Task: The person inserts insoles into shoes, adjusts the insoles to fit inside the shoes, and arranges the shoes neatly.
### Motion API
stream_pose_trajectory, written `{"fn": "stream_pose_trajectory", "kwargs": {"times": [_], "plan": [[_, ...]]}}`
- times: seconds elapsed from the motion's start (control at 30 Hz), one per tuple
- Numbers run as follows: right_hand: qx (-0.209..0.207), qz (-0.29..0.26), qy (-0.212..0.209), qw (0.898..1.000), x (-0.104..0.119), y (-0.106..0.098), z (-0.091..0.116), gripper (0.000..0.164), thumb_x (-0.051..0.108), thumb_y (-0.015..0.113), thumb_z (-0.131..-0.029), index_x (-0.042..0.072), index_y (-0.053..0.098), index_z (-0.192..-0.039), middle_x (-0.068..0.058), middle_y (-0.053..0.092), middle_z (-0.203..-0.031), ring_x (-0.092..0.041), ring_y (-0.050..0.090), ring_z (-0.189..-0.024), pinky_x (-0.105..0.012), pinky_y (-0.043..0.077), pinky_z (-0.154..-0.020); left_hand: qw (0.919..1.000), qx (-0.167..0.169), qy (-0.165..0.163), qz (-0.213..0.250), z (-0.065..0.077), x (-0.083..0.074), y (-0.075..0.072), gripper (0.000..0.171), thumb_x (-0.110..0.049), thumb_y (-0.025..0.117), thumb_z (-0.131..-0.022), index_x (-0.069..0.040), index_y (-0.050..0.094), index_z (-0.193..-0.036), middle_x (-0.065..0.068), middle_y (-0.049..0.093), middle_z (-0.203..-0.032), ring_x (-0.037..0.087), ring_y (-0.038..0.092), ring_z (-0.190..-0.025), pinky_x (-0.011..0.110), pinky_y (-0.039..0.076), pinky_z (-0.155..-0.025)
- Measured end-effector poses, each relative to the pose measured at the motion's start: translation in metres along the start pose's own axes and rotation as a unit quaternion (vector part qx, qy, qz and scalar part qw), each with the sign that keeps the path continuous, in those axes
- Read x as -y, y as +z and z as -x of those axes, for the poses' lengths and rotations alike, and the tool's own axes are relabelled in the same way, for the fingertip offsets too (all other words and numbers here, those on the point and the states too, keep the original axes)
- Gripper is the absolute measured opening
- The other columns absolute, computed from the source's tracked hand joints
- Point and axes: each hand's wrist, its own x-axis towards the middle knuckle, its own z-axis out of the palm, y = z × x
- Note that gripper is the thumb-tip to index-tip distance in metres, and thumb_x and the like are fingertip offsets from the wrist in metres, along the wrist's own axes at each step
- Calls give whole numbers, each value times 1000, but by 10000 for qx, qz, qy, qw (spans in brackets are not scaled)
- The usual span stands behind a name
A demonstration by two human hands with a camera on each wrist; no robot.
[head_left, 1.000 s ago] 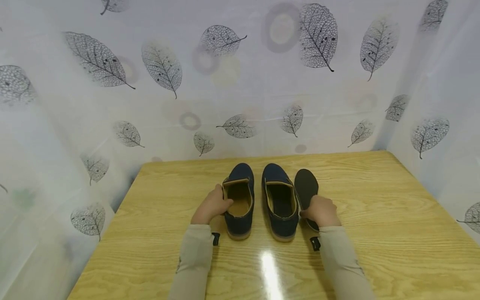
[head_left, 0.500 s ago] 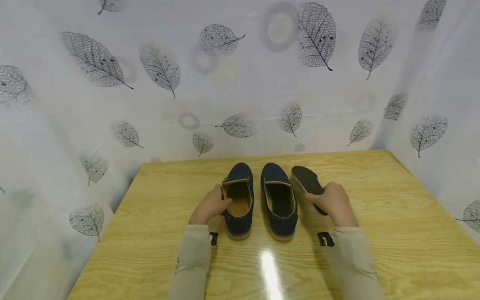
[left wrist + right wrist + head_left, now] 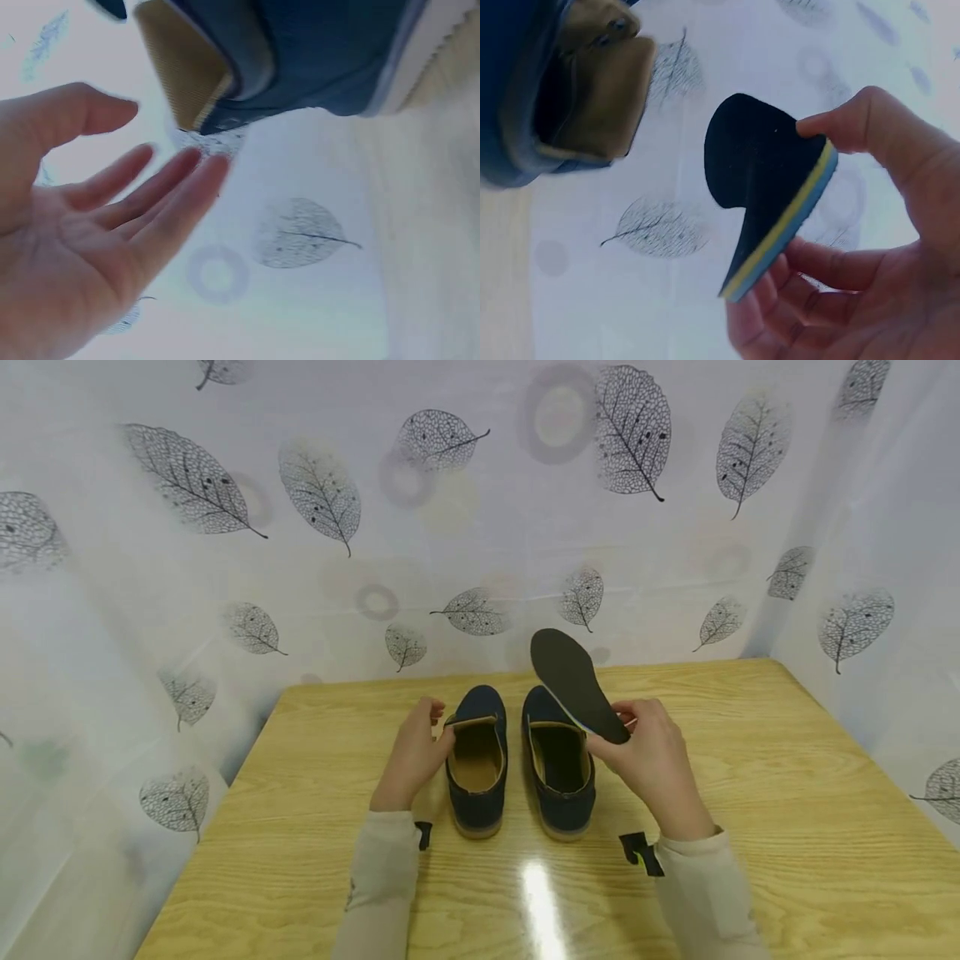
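Note:
My right hand (image 3: 651,756) pinches a black insole (image 3: 572,681) by its heel end, thumb on one side and fingers on the other. The insole is raised and tilted, its toe end pointing up and left over the right shoe. In the right wrist view the insole (image 3: 769,172) shows a yellow and blue layered edge. My left hand (image 3: 414,752), fingers loosely spread, is beside the left navy slip-on shoe (image 3: 477,818); the left wrist view shows the palm (image 3: 82,255) holding nothing. The right navy shoe (image 3: 564,818) has a dark inside, while the left one shows a tan inside.
Both shoes stand side by side on a wood-grain table (image 3: 322,893), toes toward the back. Behind the table and at its sides hangs a white leaf-print curtain (image 3: 517,510). A black strap piece (image 3: 642,853) hangs by the right wrist.
My right hand has lifted the insole off the table beside the right shoe and tilted it up leftward. My left hand has let go of the left shoe's side and moved slightly off.

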Motion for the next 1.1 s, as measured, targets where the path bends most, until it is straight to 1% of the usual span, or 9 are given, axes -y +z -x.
{"fn": "stream_pose_trajectory", "kwargs": {"times": [0.1, 0.2, 0.3, 0.47, 0.6, 0.7, 0.83, 1.0, 1.1], "plan": [[-141, 35, -409, 9991, 8, 3, 6, 48, 16, 74, -76, -5, 61, -117, -19, 55, -107, -34, 53, -94, -46, 46, -77, 9943, -584, 840, -287, 0, -9, 1, 46, -1, 63, -89, 3, 46, -132, 22, 50, -128, 37, 48, -119, 47, 45, -97], [-334, 233, -1009, 9941, 12, 5, 10, 44, 12, 74, -74, -5, 62, -114, -18, 56, -103, -33, 52, -92, -45, 46, -75, 9740, -1093, 1834, -761, 1, -19, 2, 62, 2, 71, -82, 2, 42, -137, 24, 44, -133, 41, 42, -124, 52, 40, -101], [-441, 572, -1690, 9830, 13, 5, 12, 41, 9, 73, -72, -4, 63, -109, -16, 57, -100, -33, 52, -90, -43, 46, -71, 9564, -1260, 2357, -1179, 3, -29, 4, 79, -1, 78, -75, -4, 37, -143, 25, 35, -144, 45, 30, -134, 60, 34, -103], [-373, 927, -2715, 9572, 12, 7, 12, 41, 6, 75, -66, -3, 63, -104, -12, 56, -97, -30, 51, -85, -41, 47, -69, 9464, -871, 2546, -1788, 7, -38, 11, 94, -12, 83, -73, -13, 29, -150, 22, 20, -155, 47, 11, -142, 64, 27, -107], [-393, 990, -3465, 9320, 12, 11, 10, 41, 4, 75, -62, -3, 64, -101, -9, 57, -93, -28, 52, -83, -41, 47, -72, 9405, -578, 2643, -2056, 8, -39, 15, 93, -13, 83, -73, -15, 32, -150, 18, 18, -157, 42, 6, -145, 60, 19, -112], [-419, 1005, -3769, 9198, 12, 11, 9, 41, 3, 74, -61, -4, 64, -101, -9, 58, -94, -27, 52, -85, -41, 47, -74, 9388, -462, 2684, -2109, 9, -40, 16, 86, -10, 82, -72, -16, 39, -146, 14, 21, -158, 39, 7, -145, 58, 17, -113], [-375, 984, -3874, 9159, 11, 8, 9, 41, 3, 73, -62, -2, 64, -102, -8, 58, -98, -27, 53, -88, -42, 46, -75, 9350, -350, 2813, -2131, 10, -42, 15, 84, -9, 81, -69, -14, 42, -144, 12, 23, -157, 39, 12, -145, 58, 16, -114], [-242, 993, -3920, 9143, 10, 4, 10, 42, 3, 72, -63, 1, 64, -104, -7, 58, -103, -27, 53, -93, -44, 46, -77, 9282, -65, 3025, -2163, 12, -45, 14, 88, -10, 79, -70, -16, 38, -147, 14, 21, -158, 38, 10, -145, 58, 14, -114], [-203, 1093, -3897, 9142, 11, 4, 11, 45, 1, 71, -62, 1, 63, -106, -7, 58, -105, -28, 53, -96, -46, 46, -79, 9255, -16, 3123, -2142, 13, -45, 14, 82, -11, 80, -70, -15, 43, -143, 14, 26, -156, 38, 13, -145, 59, 15, -113]]}}
